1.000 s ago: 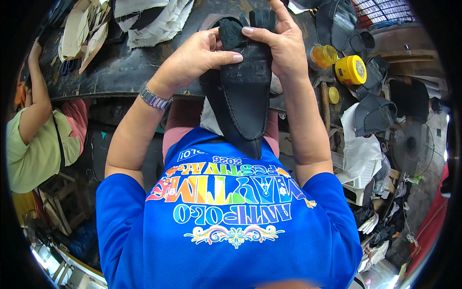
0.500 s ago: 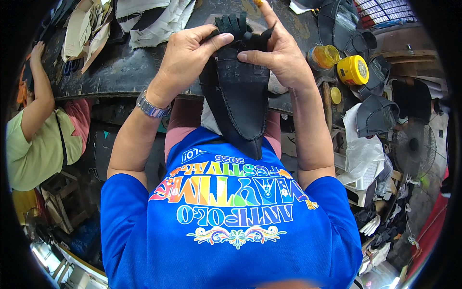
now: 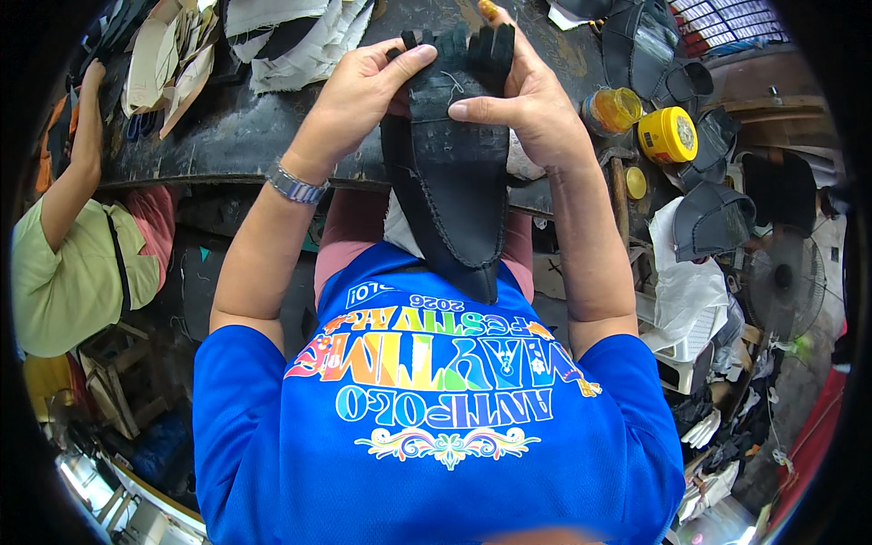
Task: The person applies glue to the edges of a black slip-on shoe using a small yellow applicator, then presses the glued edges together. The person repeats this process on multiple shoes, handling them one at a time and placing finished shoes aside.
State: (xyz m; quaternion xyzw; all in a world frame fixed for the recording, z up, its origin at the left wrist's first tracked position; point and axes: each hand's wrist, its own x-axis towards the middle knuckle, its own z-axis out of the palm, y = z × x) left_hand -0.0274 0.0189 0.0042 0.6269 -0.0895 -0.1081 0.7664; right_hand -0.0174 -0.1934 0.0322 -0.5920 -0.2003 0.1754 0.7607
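Observation:
A black shoe upper hangs between my hands at the table's edge, its pointed end toward me and a stitched seam running round it. Strips cut into its far edge stand up like a fringe, and a loose thread lies near them. My left hand pinches the upper's left far edge between thumb and fingers. On the other side, my right hand grips the right far edge, thumb pressed on the near face and most fingers hidden behind. One right fingertip looks yellow-stained.
White fabric pieces and cut tan pieces lie on the dark table. To the right are a yellow tub, an amber jar, more black uppers and a fan. At left a co-worker's arm reaches over the table.
The upper's far end has opened out flatter, showing more of its fringe and the thread. My left hand has shifted slightly up. The co-worker's hand has moved farther up the table.

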